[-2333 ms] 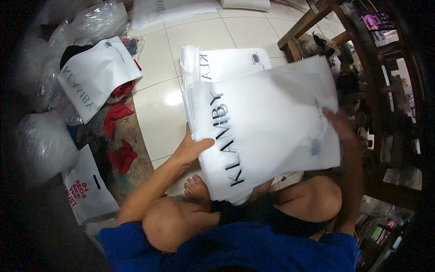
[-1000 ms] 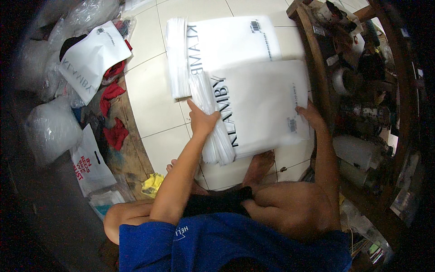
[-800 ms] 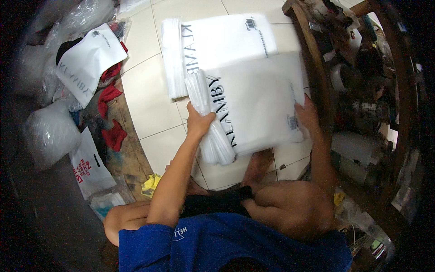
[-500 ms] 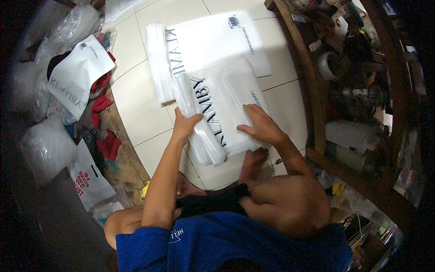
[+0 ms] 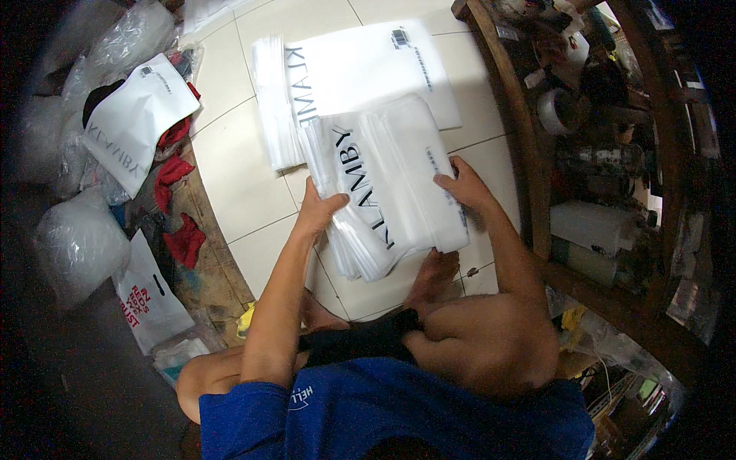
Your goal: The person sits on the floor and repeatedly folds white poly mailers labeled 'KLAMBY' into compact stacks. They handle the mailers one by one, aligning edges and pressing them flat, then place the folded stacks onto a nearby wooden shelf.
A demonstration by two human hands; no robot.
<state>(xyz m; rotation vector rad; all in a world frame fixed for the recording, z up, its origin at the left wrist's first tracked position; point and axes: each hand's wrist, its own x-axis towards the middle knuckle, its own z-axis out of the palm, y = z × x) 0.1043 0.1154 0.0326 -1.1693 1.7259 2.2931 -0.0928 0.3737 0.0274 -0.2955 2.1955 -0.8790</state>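
Between my two hands is a stack of white translucent plastic bags [image 5: 383, 184] with dark lettering. My left hand [image 5: 318, 208] grips its left edge, thumb on top and fingers hidden beneath. At the opposite edge my right hand [image 5: 465, 186] pinches the bags, thumb above and the other fingers underneath or behind. The near left part of the stack is bunched in layered folds. Just beyond it, a second pile of white plastic bags [image 5: 360, 65] lies flat on the tiles, its left edge also folded thick. The held stack overlaps that pile's near edge.
Pale floor tiles [image 5: 241, 176] lie under the piles. To the left are a white printed bag [image 5: 142, 115], red cloth scraps [image 5: 184, 243], a bulging clear plastic bag [image 5: 83, 245] and a white carrier bag [image 5: 151, 295]. A wooden shelf frame [image 5: 498, 84] holding clutter stands on the right.
My right hand has moved from the top of the stack out to its right edge and grips there. The bags have fanned and shifted slightly rightward. My left hand keeps its hold.
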